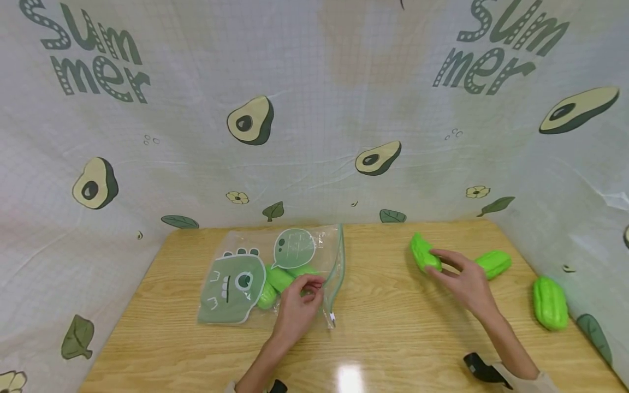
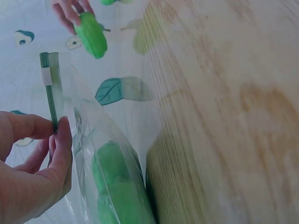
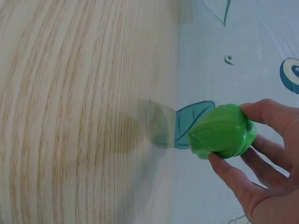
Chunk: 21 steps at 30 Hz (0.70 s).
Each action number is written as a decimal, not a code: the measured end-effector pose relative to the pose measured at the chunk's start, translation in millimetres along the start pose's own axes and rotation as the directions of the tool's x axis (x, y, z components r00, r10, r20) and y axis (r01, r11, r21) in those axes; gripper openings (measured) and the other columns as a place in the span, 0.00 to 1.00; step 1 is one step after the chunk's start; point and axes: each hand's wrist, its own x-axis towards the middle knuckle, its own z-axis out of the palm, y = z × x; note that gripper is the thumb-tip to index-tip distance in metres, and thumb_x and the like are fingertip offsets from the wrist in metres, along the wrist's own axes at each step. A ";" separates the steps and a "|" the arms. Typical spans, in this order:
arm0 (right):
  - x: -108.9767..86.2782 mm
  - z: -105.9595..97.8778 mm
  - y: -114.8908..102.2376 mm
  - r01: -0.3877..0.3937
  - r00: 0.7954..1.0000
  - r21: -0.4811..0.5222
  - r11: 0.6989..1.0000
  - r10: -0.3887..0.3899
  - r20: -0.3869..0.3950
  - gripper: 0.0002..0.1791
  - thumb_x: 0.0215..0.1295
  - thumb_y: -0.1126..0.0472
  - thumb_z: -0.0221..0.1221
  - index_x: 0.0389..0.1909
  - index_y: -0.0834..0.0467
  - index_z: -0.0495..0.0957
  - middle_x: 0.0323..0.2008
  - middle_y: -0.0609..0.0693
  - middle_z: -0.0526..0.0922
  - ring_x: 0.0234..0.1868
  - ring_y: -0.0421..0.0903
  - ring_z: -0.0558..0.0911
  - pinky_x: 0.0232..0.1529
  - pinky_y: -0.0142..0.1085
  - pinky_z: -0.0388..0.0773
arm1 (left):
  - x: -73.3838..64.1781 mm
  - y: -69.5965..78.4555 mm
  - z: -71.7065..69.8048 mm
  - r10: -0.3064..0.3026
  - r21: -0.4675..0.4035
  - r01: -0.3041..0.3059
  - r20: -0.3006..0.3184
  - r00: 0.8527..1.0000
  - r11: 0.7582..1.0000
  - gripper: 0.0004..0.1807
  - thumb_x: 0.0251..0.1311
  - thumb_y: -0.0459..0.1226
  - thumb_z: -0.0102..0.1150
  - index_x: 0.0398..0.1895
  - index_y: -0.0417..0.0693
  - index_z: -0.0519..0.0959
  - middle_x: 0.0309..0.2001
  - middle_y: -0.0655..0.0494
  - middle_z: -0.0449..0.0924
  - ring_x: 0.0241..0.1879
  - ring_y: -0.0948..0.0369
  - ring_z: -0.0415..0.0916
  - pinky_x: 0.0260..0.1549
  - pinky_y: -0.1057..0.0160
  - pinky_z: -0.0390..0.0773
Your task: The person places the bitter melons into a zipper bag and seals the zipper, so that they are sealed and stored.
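Observation:
On the left of the table lies a clear zip bag [image 1: 231, 295] printed with a green monster, several green ridged fruits [image 1: 280, 279] showing through it. My left hand [image 1: 300, 308] pinches the bag's opening edge; in the left wrist view, thumb and finger meet on the green zip strip [image 2: 50, 100], its white slider [image 2: 46, 76] above them. Over the right side of the table, my right hand [image 1: 467, 281] holds a bright green ridged toy fruit [image 1: 421, 251] between thumb and fingers. From the right wrist view, this fruit [image 3: 224, 130] hangs above the wood, gripped at its end.
Two more green fruits lie on the wooden table [image 1: 383, 327]: one fruit [image 1: 495, 264] behind my right hand, another fruit [image 1: 550, 303] by the right edge. A pale cloth [image 1: 314, 180] with avocado prints rises behind the table and at both sides.

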 end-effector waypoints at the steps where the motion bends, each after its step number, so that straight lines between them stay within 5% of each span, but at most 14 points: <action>1: 0.0 0.5 -0.8 -0.002 1.000 0.004 1.000 0.002 0.005 0.24 0.66 0.62 0.69 0.60 0.68 0.79 0.59 0.66 0.79 0.52 0.18 0.71 0.47 0.18 0.78 | -0.1 0.0 -0.1 0.000 0.000 0.000 -0.001 1.000 1.000 0.10 0.61 0.22 0.62 0.44 0.38 0.83 0.40 0.49 0.83 0.41 0.57 0.80 0.42 0.64 0.86; 21: 2.4 12.2 -17.9 0.021 0.998 0.096 0.995 -0.026 0.049 0.24 0.66 0.65 0.69 0.61 0.67 0.78 0.60 0.67 0.79 0.54 0.21 0.73 0.49 0.20 0.78 | 0.3 0.4 -0.2 -0.003 0.012 0.003 -0.009 1.000 1.000 0.10 0.61 0.23 0.62 0.43 0.40 0.84 0.39 0.51 0.83 0.40 0.57 0.81 0.41 0.66 0.85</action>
